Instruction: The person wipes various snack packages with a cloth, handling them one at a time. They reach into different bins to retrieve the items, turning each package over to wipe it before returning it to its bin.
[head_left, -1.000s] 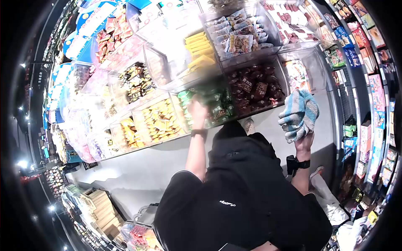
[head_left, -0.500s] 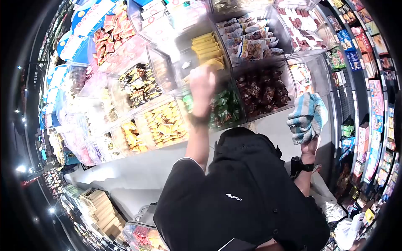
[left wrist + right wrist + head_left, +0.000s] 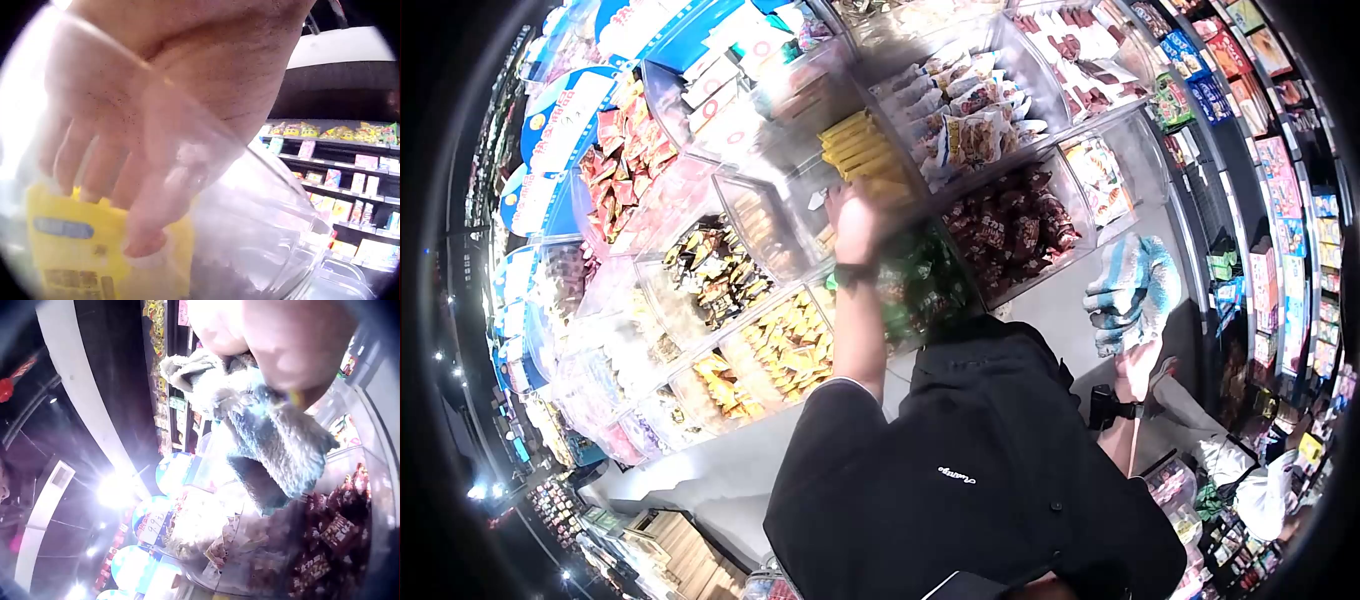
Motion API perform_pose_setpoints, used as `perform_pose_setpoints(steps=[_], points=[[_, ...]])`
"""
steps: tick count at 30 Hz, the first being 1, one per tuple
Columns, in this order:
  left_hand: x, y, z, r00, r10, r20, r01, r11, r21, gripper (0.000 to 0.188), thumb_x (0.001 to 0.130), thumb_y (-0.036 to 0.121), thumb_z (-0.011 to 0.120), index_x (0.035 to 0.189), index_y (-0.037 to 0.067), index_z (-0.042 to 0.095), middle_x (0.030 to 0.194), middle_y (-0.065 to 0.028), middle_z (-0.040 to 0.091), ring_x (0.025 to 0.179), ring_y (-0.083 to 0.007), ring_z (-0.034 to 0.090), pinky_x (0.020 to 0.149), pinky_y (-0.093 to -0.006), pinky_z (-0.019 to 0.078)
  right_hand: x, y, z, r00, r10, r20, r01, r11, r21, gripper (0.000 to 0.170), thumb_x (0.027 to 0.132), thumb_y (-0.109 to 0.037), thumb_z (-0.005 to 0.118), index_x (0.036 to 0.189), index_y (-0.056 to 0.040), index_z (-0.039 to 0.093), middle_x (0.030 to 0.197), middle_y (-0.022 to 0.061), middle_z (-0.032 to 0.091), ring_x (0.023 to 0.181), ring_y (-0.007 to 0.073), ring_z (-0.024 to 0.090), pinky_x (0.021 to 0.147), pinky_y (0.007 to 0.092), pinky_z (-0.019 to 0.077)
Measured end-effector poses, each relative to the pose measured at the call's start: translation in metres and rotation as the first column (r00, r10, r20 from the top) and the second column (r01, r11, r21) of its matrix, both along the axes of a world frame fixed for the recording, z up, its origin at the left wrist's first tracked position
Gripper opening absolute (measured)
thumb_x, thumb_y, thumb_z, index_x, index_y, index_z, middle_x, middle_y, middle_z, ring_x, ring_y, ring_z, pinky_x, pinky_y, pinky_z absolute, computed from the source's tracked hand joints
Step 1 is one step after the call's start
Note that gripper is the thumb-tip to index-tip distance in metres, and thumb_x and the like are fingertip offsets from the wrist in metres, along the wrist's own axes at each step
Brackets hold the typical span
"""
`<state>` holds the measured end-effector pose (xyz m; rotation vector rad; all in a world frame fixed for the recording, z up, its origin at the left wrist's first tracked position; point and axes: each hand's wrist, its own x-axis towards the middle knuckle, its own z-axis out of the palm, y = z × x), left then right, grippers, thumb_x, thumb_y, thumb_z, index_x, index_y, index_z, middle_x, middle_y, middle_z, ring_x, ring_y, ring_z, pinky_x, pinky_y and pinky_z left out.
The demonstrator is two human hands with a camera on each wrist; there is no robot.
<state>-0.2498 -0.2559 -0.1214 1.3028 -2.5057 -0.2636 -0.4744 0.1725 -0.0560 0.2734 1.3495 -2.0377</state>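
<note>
My left hand (image 3: 855,222) is inside a clear bin, beside a row of yellow packs (image 3: 860,148). Through clear plastic in the left wrist view, the hand (image 3: 156,106) pinches a yellow packet (image 3: 81,256), its thumb in front and its fingertips at the top edge. At the right, my right hand (image 3: 1137,368) holds a crumpled blue, white and grey cloth (image 3: 1133,285) in front of the bins. The right wrist view shows this cloth (image 3: 269,437) hanging folded from the hand (image 3: 275,337).
Adjoining clear bins hold dark red packets (image 3: 1015,235), green packets (image 3: 915,280), small yellow packets (image 3: 785,345) and white-wrapped snacks (image 3: 975,130). Stocked shelves (image 3: 1280,220) stand along the right. A wooden crate (image 3: 685,550) is at the lower left.
My left hand has moved from the green packets up into the bin with the yellow packs. My right hand keeps the cloth at the right. The head view has shifted and tilted slightly.
</note>
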Motion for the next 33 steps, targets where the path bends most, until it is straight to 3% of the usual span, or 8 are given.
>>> perform_pose_setpoints(steps=[8, 13, 15, 20, 23, 27, 31, 33], points=[[-0.002, -0.006, -0.004, 0.992, 0.067, -0.106, -0.042, 0.975, 0.216, 0.020, 0.079, 0.020, 0.064, 0.093, 0.006, 0.062, 0.079, -0.0172, 0.065, 0.078, -0.0378, 0.062, 0.070, -0.0448, 0.0486, 0.005, -0.019, 0.016, 1.000, 0.024, 0.012, -0.024, 1.000, -0.015, 0.034, 0.094, -0.033, 0.047, 0.111, -0.0046, 0.055, 0.091, 0.0084, 0.064, 0.068, 0.0218, 0.060, 0.051, 0.0331, 0.0460], [-0.008, 0.050, 0.135, 0.910, -0.170, -0.379, 0.148, 0.985, -0.087, 0.021, 0.082, 0.011, 0.060, 0.099, 0.000, 0.055, 0.085, -0.0180, 0.063, 0.079, -0.0291, 0.062, 0.072, -0.0350, 0.0484, 0.007, -0.047, 0.028, 1.000, 0.031, 0.000, -0.031, 0.999, 0.027, 0.036, 0.095, -0.028, 0.047, 0.120, -0.0022, 0.052, 0.103, 0.0087, 0.063, 0.080, 0.0209, 0.061, 0.059, 0.0333, 0.0487], [-0.008, 0.070, 0.144, 0.835, -0.223, -0.503, 0.215, 0.974, -0.076, 0.023, 0.085, 0.011, 0.060, 0.103, 0.000, 0.054, 0.090, -0.0129, 0.061, 0.083, -0.0207, 0.060, 0.074, -0.0300, 0.0471, -0.015, -0.032, 0.000, 0.945, 0.316, 0.086, -0.263, 0.888, -0.378, 0.039, 0.097, -0.030, 0.044, 0.124, -0.0026, 0.048, 0.110, 0.0098, 0.061, 0.088, 0.0219, 0.061, 0.070, 0.0355, 0.0514], [-0.023, 0.125, 0.120, 0.488, 0.469, -0.736, 0.452, 0.586, 0.673, 0.027, 0.089, 0.016, 0.059, 0.112, 0.002, 0.054, 0.100, -0.0030, 0.059, 0.086, -0.0101, 0.055, 0.075, -0.0253, 0.0450, 0.006, -0.086, 0.017, 0.922, 0.231, -0.311, -0.356, 0.824, -0.441, 0.042, 0.100, -0.023, 0.037, 0.138, -0.0050, 0.034, 0.128, 0.0102, 0.048, 0.115, 0.0231, 0.050, 0.093, 0.0397, 0.0450], [-0.047, 0.165, 0.144, 0.369, 0.666, -0.648, 0.591, 0.369, 0.717, 0.031, 0.090, 0.016, 0.059, 0.115, 0.000, 0.052, 0.106, -0.0045, 0.058, 0.094, -0.0106, 0.054, 0.083, -0.0257, 0.0430, 0.021, -0.115, 0.030, 0.911, 0.207, -0.358, -0.323, 0.897, -0.303, 0.037, 0.099, -0.012, 0.039, 0.135, -0.0035, 0.037, 0.125, 0.0108, 0.050, 0.111, 0.0205, 0.051, 0.093, 0.0393, 0.0446], [-0.074, 0.197, 0.141, 0.284, 0.520, -0.806, 0.564, 0.589, 0.578, 0.037, 0.090, 0.009, 0.058, 0.124, -0.003, 0.046, 0.115, -0.0086, 0.057, 0.107, -0.0152, 0.054, 0.093, -0.0295, 0.0422, 0.029, -0.142, 0.072, -0.034, 0.375, -0.927, -0.400, 0.845, 0.356, 0.049, 0.081, 0.004, 0.050, 0.130, 0.0005, 0.043, 0.131, 0.0224, 0.047, 0.123, 0.0391, 0.045, 0.101, 0.0487, 0.0369], [-0.076, 0.205, 0.140, 0.354, 0.481, -0.802, 0.596, 0.545, 0.590, 0.034, 0.091, 0.007, 0.056, 0.122, -0.003, 0.047, 0.111, -0.0083, 0.058, 0.101, -0.0134, 0.056, 0.087, -0.0280, 0.0454, 0.038, -0.121, 0.068, -0.067, 0.404, -0.912, -0.339, 0.851, 0.402, 0.056, 0.078, 0.007, 0.051, 0.133, 0.0005, 0.039, 0.135, 0.0254, 0.043, 0.126, 0.0450, 0.040, 0.104, 0.0497, 0.0319], [-0.073, 0.216, 0.149, 0.418, 0.460, -0.783, 0.590, 0.518, 0.619, 0.034, 0.090, 0.007, 0.057, 0.121, -0.003, 0.047, 0.109, -0.0075, 0.058, 0.097, -0.0123, 0.056, 0.085, -0.0269, 0.0458, 0.037, -0.110, 0.060, 0.207, 0.404, -0.891, -0.403, 0.865, 0.299, 0.053, 0.083, 0.007, 0.048, 0.134, 0.0001, 0.037, 0.136, 0.0241, 0.043, 0.127, 0.0369, 0.042, 0.103, 0.0423, 0.0348]])
